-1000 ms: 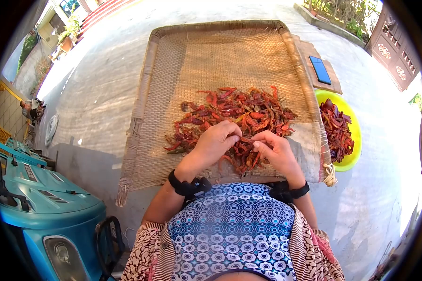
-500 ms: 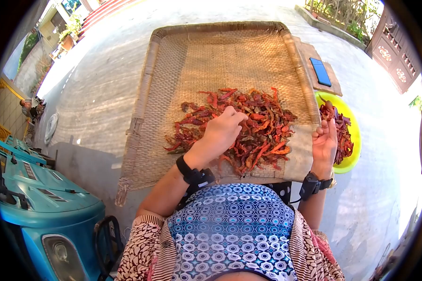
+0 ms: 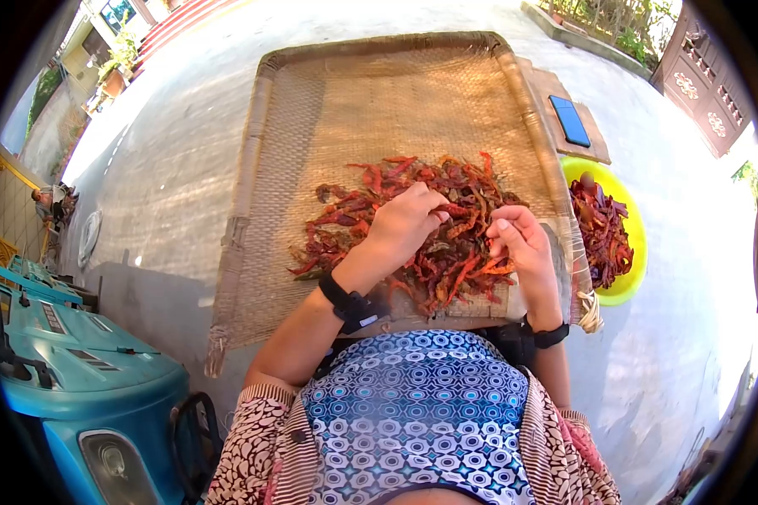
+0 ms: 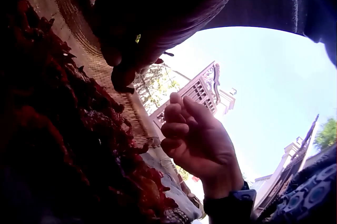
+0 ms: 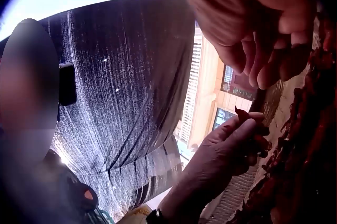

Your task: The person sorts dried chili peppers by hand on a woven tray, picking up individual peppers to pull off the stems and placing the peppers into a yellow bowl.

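Note:
A heap of dried red peppers (image 3: 446,252) lies on a woven tray (image 3: 379,101). Above its middle, my left hand (image 3: 400,223) pinches a red pepper (image 3: 455,209) between thumb and fingers; the right wrist view shows the left hand (image 5: 210,163) with a pepper tip (image 5: 241,113) sticking up. My right hand (image 3: 526,252) hovers over the heap's right side, apart from the left. Its fingers hang loosely bent with nothing visible in them, as the left wrist view of the right hand (image 4: 197,142) also shows.
A yellow-green bowl (image 3: 637,244) of darker red peppers (image 3: 598,231) stands right of the tray. Behind it, a blue phone (image 3: 570,120) rests on a flat board (image 3: 547,84). A teal vehicle (image 3: 93,362) stands at the left, with a seated person (image 3: 49,204) farther back.
My right hand left the heap for the bowl with a pepper near its fingertips, then came back without it. My left hand has shifted slightly up and right and now holds a pepper.

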`<state>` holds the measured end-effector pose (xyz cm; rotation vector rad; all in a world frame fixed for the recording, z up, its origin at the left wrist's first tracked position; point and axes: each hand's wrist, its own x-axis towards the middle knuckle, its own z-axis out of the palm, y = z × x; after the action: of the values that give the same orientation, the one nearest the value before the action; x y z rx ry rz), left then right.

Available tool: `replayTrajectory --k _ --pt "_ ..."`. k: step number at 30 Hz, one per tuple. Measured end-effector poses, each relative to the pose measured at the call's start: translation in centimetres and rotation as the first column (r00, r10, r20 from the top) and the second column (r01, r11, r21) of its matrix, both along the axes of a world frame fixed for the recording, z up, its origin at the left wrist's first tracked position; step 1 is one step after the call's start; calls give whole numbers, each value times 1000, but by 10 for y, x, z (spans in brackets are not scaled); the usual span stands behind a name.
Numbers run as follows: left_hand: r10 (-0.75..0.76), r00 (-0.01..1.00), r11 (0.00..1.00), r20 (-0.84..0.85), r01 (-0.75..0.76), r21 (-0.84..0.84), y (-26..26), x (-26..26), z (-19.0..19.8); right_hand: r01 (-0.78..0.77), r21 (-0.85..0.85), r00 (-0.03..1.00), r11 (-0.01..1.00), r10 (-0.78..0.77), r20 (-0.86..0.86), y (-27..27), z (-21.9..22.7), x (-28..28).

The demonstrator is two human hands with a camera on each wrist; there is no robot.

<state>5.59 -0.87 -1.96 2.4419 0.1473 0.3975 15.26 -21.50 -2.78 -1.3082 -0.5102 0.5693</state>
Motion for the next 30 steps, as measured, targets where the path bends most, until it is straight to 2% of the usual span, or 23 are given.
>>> replayTrajectory --k 2,3,5,6,7,10,11,14,17,21,24,27,30 --pt "-14 998 990 66 24 -142 3 4 -6 -74 -58 992 996 80 102 14 6 -11" --pt "-5 999 944 43 19 -329 3 4 -4 -89 -87 991 992 97 93 19 8 -15" --pt "-1 1000 751 -6 -4 -660 0 2 0 -29 -290 956 957 111 271 28 7 -19" --pt "-27 999 702 -21 4 -712 0 1 -1 15 -383 926 924 132 355 32 5 -20" --pt "-55 998 649 -34 10 -761 2 -1 -2 56 -387 896 920 124 426 36 2 -22" --pt "-89 996 470 -9 34 -882 3 -2 -10 -64 -363 966 930 149 212 42 5 -28" --pt "-90 996 406 8 44 -913 3 -3 -14 -79 -362 948 929 182 260 42 0 -25" --pt "-68 997 194 43 55 -979 4 -4 -24 -124 -401 950 908 226 217 42 3 -25" --pt "-58 996 111 62 68 -991 4 -8 -31 -123 -298 986 947 150 69 45 8 -31" --pt "-88 995 110 48 58 -992 2 -11 -26 -107 -293 966 950 169 195 47 2 -25" --pt "-169 983 -60 75 66 -996 6 -10 -31 -142 -259 928 955 219 300 46 -1 -18" --pt "-186 977 -88 104 89 -992 8 -10 -35 -131 -267 971 955 178 159 43 10 -20" --pt "-130 991 -17 -4 -7 -1000 4 -10 -28 7 -159 999 987 0 39 23 9 0"
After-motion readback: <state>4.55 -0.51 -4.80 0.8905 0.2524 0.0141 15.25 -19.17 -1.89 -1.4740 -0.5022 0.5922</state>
